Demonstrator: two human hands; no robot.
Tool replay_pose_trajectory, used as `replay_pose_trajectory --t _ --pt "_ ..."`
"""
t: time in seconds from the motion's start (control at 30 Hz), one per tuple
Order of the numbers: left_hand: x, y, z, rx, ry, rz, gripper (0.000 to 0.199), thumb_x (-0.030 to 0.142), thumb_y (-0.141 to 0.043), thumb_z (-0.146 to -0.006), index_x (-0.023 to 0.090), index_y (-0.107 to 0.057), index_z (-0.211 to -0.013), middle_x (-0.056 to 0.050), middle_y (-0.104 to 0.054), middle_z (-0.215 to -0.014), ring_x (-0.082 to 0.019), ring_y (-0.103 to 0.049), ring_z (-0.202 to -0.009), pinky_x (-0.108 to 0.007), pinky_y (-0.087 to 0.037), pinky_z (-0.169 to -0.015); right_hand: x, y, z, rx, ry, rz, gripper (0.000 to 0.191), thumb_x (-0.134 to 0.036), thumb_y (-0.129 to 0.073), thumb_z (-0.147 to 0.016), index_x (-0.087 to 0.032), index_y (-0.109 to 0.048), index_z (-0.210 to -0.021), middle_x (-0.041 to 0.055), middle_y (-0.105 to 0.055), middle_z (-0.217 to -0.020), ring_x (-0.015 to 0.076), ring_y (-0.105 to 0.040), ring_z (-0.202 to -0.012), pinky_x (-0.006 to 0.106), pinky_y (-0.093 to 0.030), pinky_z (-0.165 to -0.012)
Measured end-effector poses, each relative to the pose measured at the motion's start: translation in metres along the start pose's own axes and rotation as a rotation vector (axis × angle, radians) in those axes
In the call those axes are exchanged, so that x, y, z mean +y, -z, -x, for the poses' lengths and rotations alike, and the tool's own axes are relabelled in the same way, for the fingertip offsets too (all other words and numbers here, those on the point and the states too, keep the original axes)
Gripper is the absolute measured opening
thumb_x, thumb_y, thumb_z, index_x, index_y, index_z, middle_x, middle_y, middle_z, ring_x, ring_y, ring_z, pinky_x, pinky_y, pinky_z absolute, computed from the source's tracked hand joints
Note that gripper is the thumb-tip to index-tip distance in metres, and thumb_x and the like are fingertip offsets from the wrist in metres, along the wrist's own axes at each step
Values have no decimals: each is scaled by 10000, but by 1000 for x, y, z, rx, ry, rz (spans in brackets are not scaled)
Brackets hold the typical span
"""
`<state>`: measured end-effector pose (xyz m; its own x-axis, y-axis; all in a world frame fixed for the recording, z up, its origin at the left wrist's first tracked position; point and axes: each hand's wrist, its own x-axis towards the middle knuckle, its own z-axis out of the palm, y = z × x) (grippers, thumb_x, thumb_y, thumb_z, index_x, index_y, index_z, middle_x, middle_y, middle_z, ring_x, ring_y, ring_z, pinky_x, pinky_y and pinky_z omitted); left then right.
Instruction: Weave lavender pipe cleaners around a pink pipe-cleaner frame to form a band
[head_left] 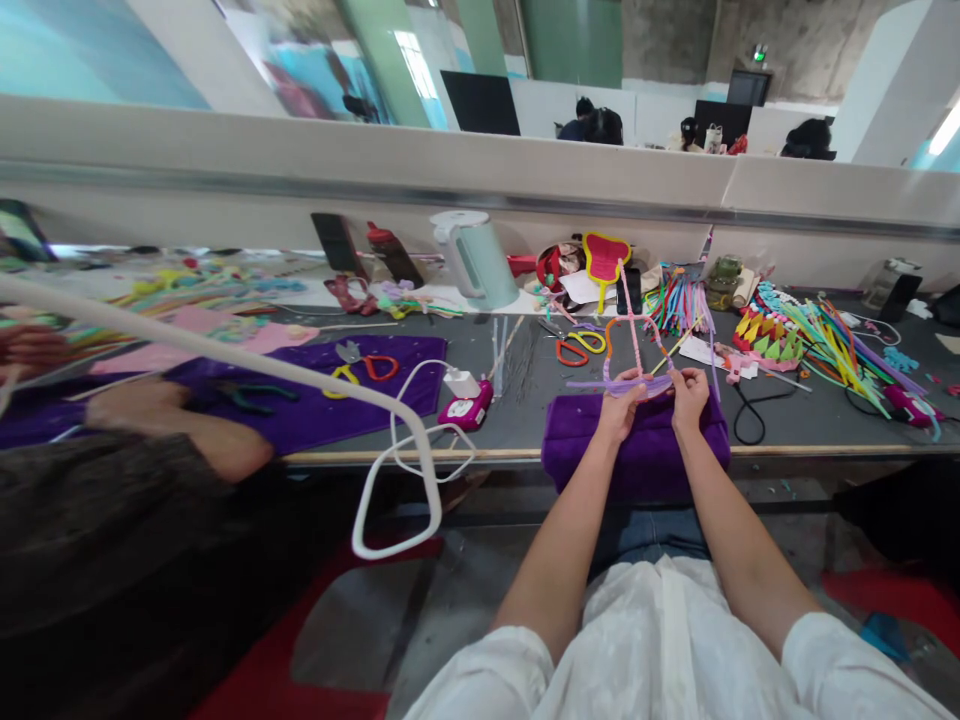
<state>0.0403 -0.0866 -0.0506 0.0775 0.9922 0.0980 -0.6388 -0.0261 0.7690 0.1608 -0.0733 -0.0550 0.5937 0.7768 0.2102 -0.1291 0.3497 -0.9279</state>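
My left hand (pixel 624 408) and my right hand (pixel 688 395) are close together above a purple cloth (pixel 637 445) at the table's front edge. Both have closed fingers on a bundle of lilac pipe cleaners (pixel 651 386), whose ends stick out to the left. A pink and orange pipe-cleaner frame (pixel 637 345) rises from the bundle, with a pink stem standing upward. Behind it are orange-and-yellow-handled scissors (pixel 577 345) and a red heart-like piece with a yellow border (pixel 606 258).
Several colourful pipe cleaners (pixel 847 345) lie at the right. A pale green kettle (pixel 484 260) stands behind a pink power strip (pixel 466 405). A white bent tube (pixel 300 375) crosses the left, in front of another person's arm (pixel 176 425).
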Motion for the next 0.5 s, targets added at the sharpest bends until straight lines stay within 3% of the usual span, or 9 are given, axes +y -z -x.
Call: replay_pose_trajectory --t 0.23,0.5 --pt "-4 2 -6 139 -30 57 406 286 -850 -557 141 -646 -877 -52 -714 -840 -158 -674 -735 -328 -532 -775 -7 -2 5 -1 55 19 331 -424 -674 -693 -184 -505 -846 -51 -531 -674 82 -491 -517 212 -441 -473" --pt "-5 1 -7 179 -25 63 357 235 -854 -512 137 -635 -777 -37 -708 -788 -130 -651 -661 -278 -521 -685 -5 0 4 6 28 30 308 -416 -656 -700 -172 -534 -843 -44 -551 -678 81 -493 -514 208 -443 -470"
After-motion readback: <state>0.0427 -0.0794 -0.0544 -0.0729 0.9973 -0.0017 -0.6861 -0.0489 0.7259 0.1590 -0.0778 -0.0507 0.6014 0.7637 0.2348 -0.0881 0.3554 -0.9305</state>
